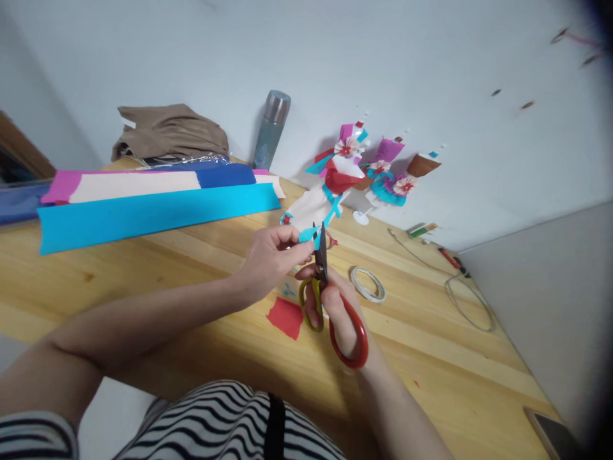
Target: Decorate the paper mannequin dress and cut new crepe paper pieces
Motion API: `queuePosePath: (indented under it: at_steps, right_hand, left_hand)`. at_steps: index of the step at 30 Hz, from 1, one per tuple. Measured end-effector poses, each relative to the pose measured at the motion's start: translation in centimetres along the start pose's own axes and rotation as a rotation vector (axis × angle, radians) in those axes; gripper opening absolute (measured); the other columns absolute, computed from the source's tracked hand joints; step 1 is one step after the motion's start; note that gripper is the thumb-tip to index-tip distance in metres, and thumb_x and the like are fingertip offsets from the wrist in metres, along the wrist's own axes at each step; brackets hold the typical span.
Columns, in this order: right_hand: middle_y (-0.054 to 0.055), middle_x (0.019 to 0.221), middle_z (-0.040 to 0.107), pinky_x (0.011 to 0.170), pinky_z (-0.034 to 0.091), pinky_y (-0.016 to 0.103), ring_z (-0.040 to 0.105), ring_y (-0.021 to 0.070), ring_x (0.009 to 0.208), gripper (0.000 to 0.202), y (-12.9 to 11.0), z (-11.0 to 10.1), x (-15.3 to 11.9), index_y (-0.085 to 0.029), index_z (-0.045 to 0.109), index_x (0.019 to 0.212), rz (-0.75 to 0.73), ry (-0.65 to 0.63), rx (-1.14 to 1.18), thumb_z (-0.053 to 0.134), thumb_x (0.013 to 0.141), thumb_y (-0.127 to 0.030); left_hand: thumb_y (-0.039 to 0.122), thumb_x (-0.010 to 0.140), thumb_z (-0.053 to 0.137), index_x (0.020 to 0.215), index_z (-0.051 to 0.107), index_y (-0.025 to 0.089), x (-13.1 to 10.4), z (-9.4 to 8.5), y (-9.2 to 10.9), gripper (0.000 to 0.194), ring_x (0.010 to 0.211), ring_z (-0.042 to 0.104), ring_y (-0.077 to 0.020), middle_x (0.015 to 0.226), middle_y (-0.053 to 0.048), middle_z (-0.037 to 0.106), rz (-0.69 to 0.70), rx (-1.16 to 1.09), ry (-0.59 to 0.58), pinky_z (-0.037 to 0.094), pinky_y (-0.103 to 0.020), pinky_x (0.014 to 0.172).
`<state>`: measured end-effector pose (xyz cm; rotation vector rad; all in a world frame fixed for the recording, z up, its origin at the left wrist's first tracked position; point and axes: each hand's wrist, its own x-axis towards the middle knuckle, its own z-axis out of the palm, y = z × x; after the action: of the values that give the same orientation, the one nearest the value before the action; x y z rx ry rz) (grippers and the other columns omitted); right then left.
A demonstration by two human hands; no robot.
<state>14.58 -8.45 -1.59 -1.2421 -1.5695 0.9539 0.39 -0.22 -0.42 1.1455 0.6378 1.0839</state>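
My left hand [271, 259] pinches a small turquoise paper piece [309, 237] between thumb and fingers. Scissors [352, 329] with one red and one yellow handle loop are in my right hand [338, 303], thumb and fingers through the loops. The dark blades stand slightly apart, at the right part of the turquoise piece. Below my left hand lies a red paper piece [286, 317], with small turquoise scraps [288, 289] beside it. Just beyond the hands is a cream paper figure [309, 207] with a red top and a turquoise ribbon.
Long turquoise paper [158, 217] and other rolls lie at the left, before a brown cloth [172, 133]. A flask [272, 131] and several paper figures [383, 169] stand along the wall. A white tape roll [367, 284] and a cable [467, 306] lie at the right.
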Motion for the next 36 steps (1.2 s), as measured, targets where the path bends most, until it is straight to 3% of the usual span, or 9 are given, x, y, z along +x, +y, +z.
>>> queuePosePath:
  at_steps: [9,26,36]
  right_hand:
    - [-0.008,0.052,0.045,0.043,0.032,0.024,0.039,0.0107,0.040,0.042,0.07,-0.10,-0.07,-0.023,0.056,0.100,0.020,-0.049,0.089,0.045,0.096,-0.064]
    - [-0.010,0.044,0.039,0.036,0.025,0.023,0.030,0.0093,0.032,0.044,-0.41,0.75,-0.19,-0.023,0.055,0.095,0.123,-0.026,0.206,0.047,0.094,-0.067]
    - [-0.006,0.052,0.053,0.044,0.037,0.027,0.045,0.0131,0.039,0.051,0.14,0.33,-0.30,-0.021,0.057,0.110,0.055,-0.052,0.168,0.043,0.095,-0.067]
  left_hand:
    - [0.026,0.074,0.069,0.059,0.059,0.016,0.13,-0.03,-0.05,0.020,0.056,0.055,-0.0094,0.060,0.000,0.062,0.019,-0.060,-0.029,0.045,-0.025,0.059]
    - [0.027,0.070,0.072,0.059,0.062,0.016,0.07,-0.11,0.22,0.019,0.059,0.056,-0.0098,0.060,0.000,0.063,0.020,-0.036,-0.004,0.047,-0.024,0.062]
    - [0.029,0.068,0.075,0.056,0.059,0.016,0.20,-0.07,0.08,0.023,0.058,0.054,-0.0098,0.059,0.000,0.062,0.017,-0.072,0.012,0.045,-0.024,0.058]
